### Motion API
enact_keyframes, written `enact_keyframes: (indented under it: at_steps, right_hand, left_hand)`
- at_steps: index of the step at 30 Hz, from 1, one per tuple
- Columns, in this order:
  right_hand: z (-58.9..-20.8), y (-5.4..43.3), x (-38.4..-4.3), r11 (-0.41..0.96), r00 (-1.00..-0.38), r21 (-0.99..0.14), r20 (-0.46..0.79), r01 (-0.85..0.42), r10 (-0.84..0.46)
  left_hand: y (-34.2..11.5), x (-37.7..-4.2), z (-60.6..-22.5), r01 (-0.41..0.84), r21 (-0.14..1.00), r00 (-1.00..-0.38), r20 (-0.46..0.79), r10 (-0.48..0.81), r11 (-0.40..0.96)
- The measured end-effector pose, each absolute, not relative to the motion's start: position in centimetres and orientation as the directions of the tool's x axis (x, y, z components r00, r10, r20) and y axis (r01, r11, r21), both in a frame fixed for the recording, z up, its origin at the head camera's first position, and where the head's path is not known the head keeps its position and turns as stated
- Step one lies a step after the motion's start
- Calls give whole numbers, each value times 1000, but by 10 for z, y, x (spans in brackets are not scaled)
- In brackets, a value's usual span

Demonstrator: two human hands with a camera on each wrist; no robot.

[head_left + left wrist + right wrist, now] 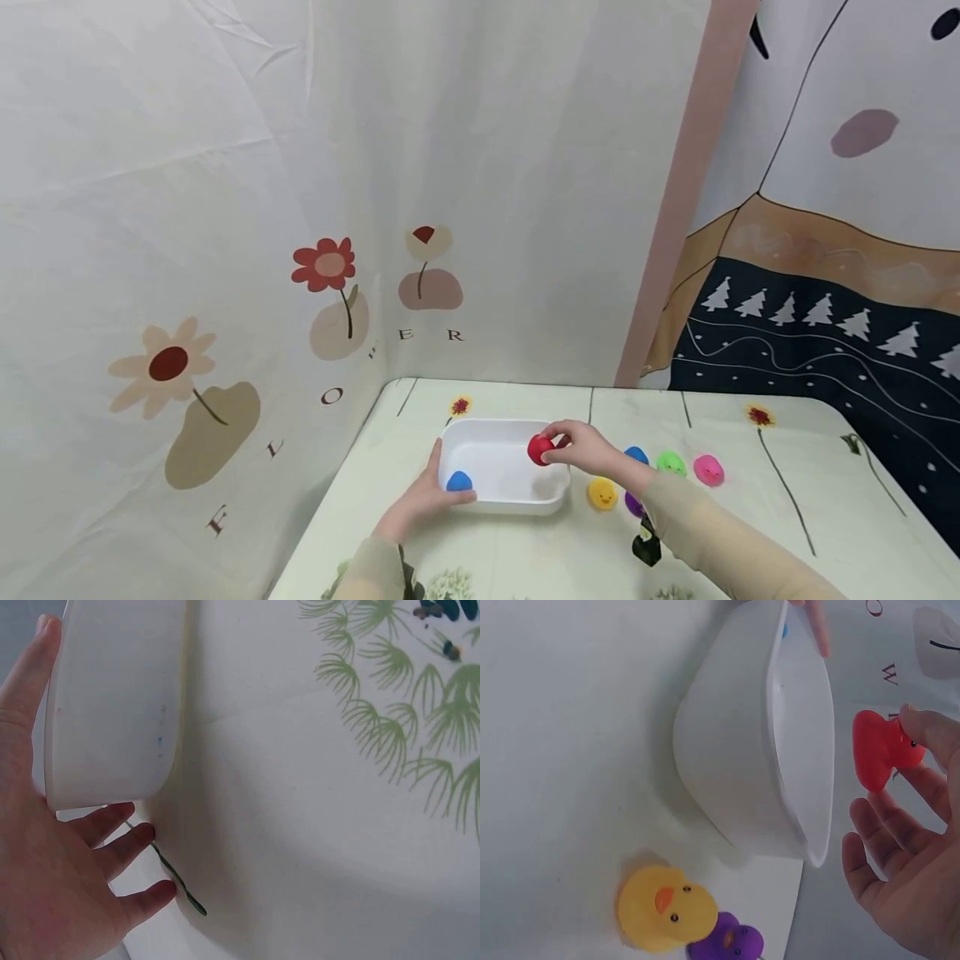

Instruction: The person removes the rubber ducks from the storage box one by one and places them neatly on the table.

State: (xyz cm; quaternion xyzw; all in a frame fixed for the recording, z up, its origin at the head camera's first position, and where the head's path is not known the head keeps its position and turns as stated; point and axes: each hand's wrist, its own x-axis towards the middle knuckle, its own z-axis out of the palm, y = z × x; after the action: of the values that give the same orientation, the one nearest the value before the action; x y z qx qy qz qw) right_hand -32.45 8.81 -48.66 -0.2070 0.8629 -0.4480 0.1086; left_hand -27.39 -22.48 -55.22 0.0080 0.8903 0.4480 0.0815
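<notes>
In the head view my right hand (587, 450) pinches a red rubber duck (540, 449) above the right end of a white plastic basin (510, 506). In the right wrist view, thumb and a fingertip hold the red duck (871, 752), and the other fingers are spread. My left hand (426, 500) rests against the basin's near left corner, its thumb along the near side. Spread, fairly straight fingers (124, 851) touch the end wall in the left wrist view. A blue toy (459, 481) lies inside the basin beside the left thumb, partly hidden.
Right of the basin sit a yellow duck (602, 493), a green duck (671, 463) and a pink duck (708, 471). The right arm partly covers a blue one (636, 454) and a purple one (633, 505). Printed curtains (510, 208) stand behind the cloth-covered table (750, 517).
</notes>
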Motion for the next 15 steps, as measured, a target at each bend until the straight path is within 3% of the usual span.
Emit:
enact_keyframes:
  at_steps: [15]
  right_hand:
    - [-479,138,-320,507,-907,-837,-32,-206,-421]
  left_hand:
    - [-222,-274,-551,-67,783,-987,-143,75,618]
